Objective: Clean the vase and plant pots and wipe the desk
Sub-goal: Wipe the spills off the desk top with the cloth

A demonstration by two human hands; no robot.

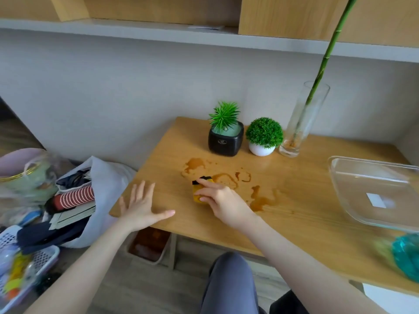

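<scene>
Brown liquid stains (229, 180) spread over the middle of the wooden desk (294, 223). My right hand (223, 200) grips a yellow sponge with a dark edge (199, 189) and presses it on the desk beside the stains. My left hand (141, 206) lies flat near the desk's left edge, fingers spread. At the back stand a black square pot (225, 142) with a spiky green plant, a white round pot (261, 149) with a green ball plant, and a tall glass vase (302, 123) holding a green stalk, brownish residue at its bottom.
A clear glass dish (371, 196) sits at the desk's right. A teal object (405, 254) lies at the near right edge. Left of the desk are a white bag of clothes (90, 200), baskets and clutter; a bin (149, 245) stands under the desk.
</scene>
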